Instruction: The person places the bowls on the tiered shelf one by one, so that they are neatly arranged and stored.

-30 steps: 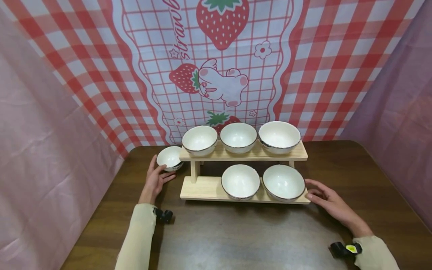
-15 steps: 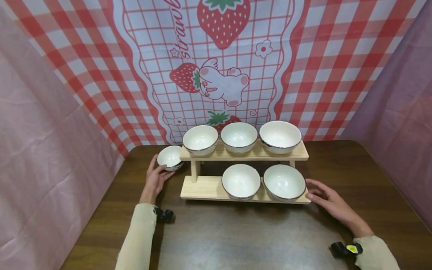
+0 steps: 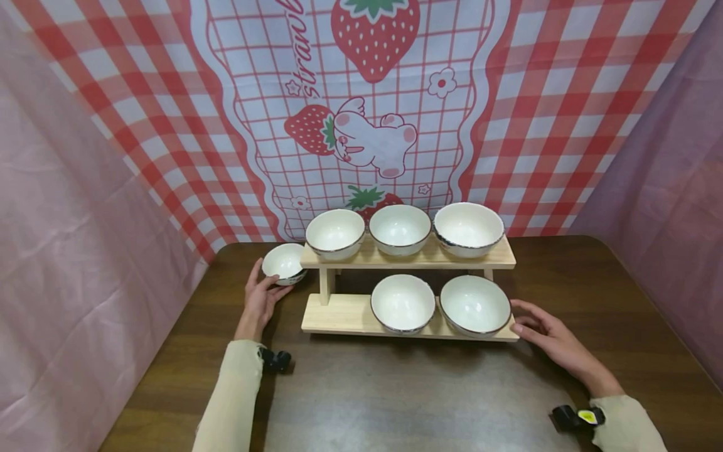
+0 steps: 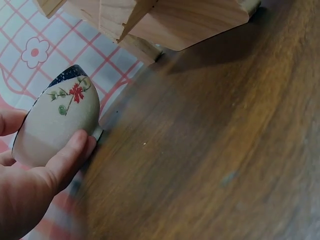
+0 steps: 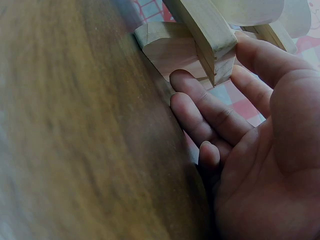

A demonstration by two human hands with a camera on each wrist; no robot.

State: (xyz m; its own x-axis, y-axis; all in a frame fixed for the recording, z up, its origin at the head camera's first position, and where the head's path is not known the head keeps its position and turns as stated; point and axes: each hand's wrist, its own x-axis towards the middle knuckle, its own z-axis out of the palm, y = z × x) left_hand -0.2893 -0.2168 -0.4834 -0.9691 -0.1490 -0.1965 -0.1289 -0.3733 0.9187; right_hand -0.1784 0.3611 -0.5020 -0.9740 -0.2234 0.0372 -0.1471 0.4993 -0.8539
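In the head view my left hand (image 3: 261, 302) grips a small white bowl (image 3: 284, 262) left of a two-tier wooden rack (image 3: 333, 314), thumb at its rim. The left wrist view shows fingers around the bowl (image 4: 65, 117), with a red flower and dark patch outside; whether its foot touches the table I cannot tell. My right hand (image 3: 552, 339) holds the lower board's right end between thumb and forefinger, other fingers loosely bent below it. Three white bowls stand on the upper tier, including a larger right one (image 3: 469, 229). The lower tier carries two, a middle bowl (image 3: 403, 304) and a right bowl (image 3: 474, 306).
Bare board shows at the left of the lower tier. The brown wooden table (image 3: 407, 395) extends in front and to both sides. A red-checked strawberry cloth (image 3: 361, 138) hangs close behind the rack, with pink curtains (image 3: 85, 251) at the sides.
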